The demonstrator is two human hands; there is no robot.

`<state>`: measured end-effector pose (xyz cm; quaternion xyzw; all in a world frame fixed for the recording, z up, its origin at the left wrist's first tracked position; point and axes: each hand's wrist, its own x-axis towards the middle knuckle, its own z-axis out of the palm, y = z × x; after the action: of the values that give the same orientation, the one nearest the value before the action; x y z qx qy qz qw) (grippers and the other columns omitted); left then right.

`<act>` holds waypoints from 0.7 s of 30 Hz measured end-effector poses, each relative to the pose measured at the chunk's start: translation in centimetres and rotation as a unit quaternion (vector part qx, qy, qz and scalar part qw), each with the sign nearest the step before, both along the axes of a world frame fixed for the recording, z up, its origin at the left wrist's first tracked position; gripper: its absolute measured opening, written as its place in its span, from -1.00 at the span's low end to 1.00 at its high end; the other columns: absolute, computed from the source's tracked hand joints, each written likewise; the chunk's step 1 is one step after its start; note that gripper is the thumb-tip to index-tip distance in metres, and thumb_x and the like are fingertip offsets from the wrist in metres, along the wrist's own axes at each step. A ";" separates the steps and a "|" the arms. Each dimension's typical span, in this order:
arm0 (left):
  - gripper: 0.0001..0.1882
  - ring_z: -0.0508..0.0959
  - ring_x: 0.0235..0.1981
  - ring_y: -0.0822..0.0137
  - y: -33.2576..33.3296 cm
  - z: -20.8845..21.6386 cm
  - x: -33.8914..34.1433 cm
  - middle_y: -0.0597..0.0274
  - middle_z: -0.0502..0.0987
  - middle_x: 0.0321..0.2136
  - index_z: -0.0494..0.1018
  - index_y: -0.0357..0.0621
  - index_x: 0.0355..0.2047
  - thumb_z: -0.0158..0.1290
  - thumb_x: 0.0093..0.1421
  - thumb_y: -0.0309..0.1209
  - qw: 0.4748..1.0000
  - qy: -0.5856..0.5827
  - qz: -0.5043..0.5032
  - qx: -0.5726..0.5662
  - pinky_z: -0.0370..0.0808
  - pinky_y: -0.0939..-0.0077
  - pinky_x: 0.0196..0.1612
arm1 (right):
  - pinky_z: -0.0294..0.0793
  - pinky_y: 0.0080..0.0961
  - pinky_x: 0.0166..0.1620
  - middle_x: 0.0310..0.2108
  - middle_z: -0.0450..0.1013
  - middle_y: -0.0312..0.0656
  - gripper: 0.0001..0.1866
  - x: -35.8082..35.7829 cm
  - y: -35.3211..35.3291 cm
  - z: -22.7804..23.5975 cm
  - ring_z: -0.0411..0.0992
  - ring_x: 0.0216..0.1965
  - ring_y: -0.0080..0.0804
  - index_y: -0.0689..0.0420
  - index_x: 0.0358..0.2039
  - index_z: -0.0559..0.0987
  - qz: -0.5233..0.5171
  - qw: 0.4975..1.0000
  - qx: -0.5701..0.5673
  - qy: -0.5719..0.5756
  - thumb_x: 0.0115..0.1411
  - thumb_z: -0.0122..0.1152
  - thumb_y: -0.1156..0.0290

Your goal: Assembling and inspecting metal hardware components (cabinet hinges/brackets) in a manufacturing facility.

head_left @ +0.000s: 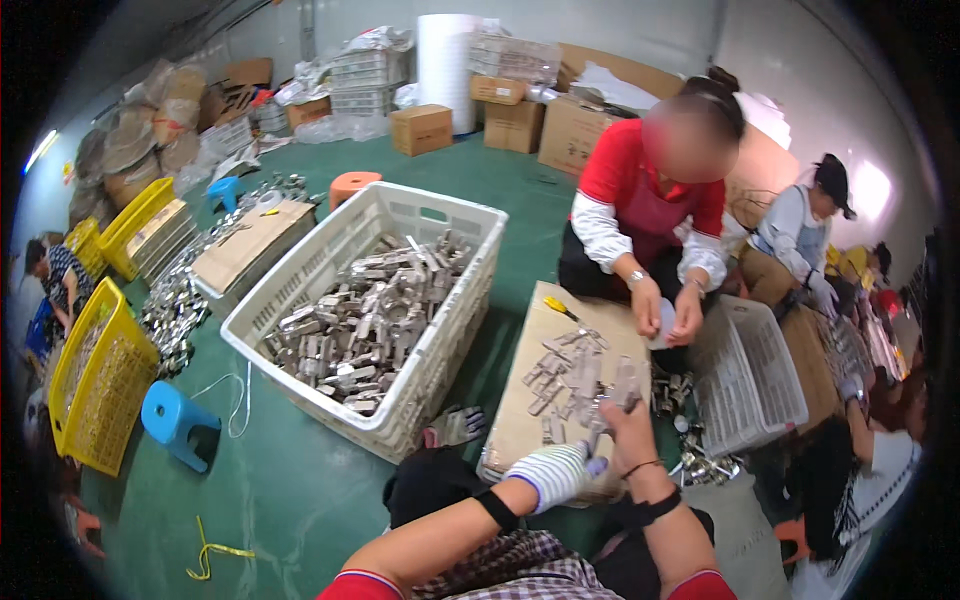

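Note:
My left hand [555, 475], in a white striped glove with purple fingertips, is closed beside my other hand at the near edge of a cardboard-topped work surface [515, 415]. What it grips, if anything, is mostly hidden. Bare, with a dark band at the wrist, my right hand [630, 440] is closed around a silvery metal fitting [627, 380] that juts up past its fingers. Several similar metal fittings [560, 375] lie in loose rows on the cardboard ahead of both hands. A yellow-handled tool [562, 308] rests at the far end.
A white crate [235, 325] heaped with metal pieces [370, 320] stands to the left. Across from me sits a co-worker in red [650, 190], beside another white crate [750, 375]. A glove [455, 427] and a blue stool [180, 420] are on the green floor.

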<state>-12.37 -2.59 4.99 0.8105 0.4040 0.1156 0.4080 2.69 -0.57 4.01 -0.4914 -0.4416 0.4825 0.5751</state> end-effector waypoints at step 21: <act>-0.58 0.50 -0.47 -0.11 -3.3 0.1 0.0 -0.11 0.49 -0.54 0.41 -0.29 -0.39 -0.08 0.09 -0.10 0.981 -0.016 -0.185 0.059 0.42 0.13 -0.37 | 0.27 -0.38 0.01 0.00 0.27 -0.27 -0.50 -15.9 13.6 7.0 0.27 0.02 -0.38 0.09 0.04 0.29 0.355 0.920 -0.150 0.068 0.15 0.08 0.13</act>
<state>-12.34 -5.90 5.08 0.8919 0.2333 0.0749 0.3801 -13.19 13.00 11.04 -0.3487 -0.4696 0.7476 0.3145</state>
